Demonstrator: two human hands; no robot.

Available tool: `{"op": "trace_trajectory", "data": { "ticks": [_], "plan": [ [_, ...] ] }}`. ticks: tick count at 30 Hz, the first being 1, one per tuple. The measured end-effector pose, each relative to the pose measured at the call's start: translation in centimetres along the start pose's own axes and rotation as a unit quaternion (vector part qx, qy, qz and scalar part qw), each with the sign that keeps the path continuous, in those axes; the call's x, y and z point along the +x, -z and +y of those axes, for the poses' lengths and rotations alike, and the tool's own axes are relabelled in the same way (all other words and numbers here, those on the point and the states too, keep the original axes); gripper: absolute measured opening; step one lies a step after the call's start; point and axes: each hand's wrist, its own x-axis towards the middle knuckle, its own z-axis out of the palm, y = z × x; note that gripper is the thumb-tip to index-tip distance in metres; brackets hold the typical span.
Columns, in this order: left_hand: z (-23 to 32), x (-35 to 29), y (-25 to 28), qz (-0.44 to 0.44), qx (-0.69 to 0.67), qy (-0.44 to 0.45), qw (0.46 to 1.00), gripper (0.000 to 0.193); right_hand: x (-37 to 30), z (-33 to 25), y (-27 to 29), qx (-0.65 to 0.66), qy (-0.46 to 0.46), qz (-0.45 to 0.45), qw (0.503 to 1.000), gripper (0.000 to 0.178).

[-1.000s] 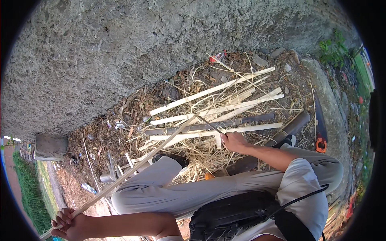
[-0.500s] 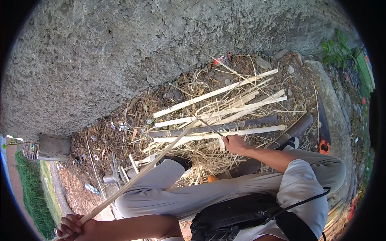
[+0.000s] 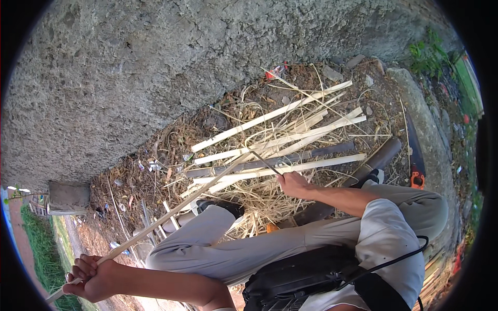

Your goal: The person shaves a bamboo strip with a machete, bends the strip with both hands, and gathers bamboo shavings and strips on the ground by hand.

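Note:
My left hand (image 3: pixel 92 277), at the lower left, is closed round a long pale bamboo strip (image 3: pixel 171 214). The strip slants up and to the right over my knee. My right hand (image 3: pixel 294 184), near the middle, grips the handle of a thin dark-bladed knife (image 3: pixel 264 161); the fingers cover most of the handle. Its blade tip meets the far end of the strip, where a thin shaving curls up. Below them several split bamboo pieces (image 3: pixel 270 120) lie roughly side by side, with a heap of pale shavings (image 3: pixel 264 210) by my foot.
A rough concrete wall (image 3: pixel 124 78) rises on the far side. A handsaw with an orange handle (image 3: pixel 417 179) lies at the right by a stone edge. Dark bamboo poles (image 3: pixel 381 158) rest near my legs. A block (image 3: pixel 68 198) stands at the left, and litter dots the soil.
My left hand has risen and moved slightly right with the strip. My right hand and the knife have shifted a little left and up; the whole view has also shifted slightly.

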Motion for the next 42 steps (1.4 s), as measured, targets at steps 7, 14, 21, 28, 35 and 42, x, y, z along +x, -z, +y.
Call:
{"op": "trace_trajectory", "data": {
  "ticks": [7,14,21,28,35,42],
  "plan": [
    [0.2,0.5,-0.3,-0.019,0.004,0.001,1.000,0.041,0.2,-0.4,1.0,0.001,0.006,-0.020,1.000,0.059],
    [0.1,0.8,-0.1,-0.004,-0.012,0.003,1.000,0.035,1.9,0.7,0.5,0.402,-0.114,-0.155,0.895,0.056],
    [-0.1,0.8,0.7,0.009,0.038,-0.002,0.999,0.039,-1.8,-3.2,0.9,0.023,0.087,-0.007,0.996,0.050],
    [0.3,0.7,0.0,0.025,0.034,-0.006,0.999,0.039,-0.8,-4.1,1.0,-0.001,0.234,0.027,0.972,0.047],
    [-0.2,-0.3,-0.5,0.044,0.049,-0.012,0.998,0.039,0.5,-2.4,2.5,-0.016,0.022,0.017,0.999,0.058],
    [-0.8,0.0,-0.3,0.045,0.047,-0.004,0.998,0.039,-0.8,-2.1,-0.2,0.036,0.169,0.018,0.985,0.057]
  ]
}}
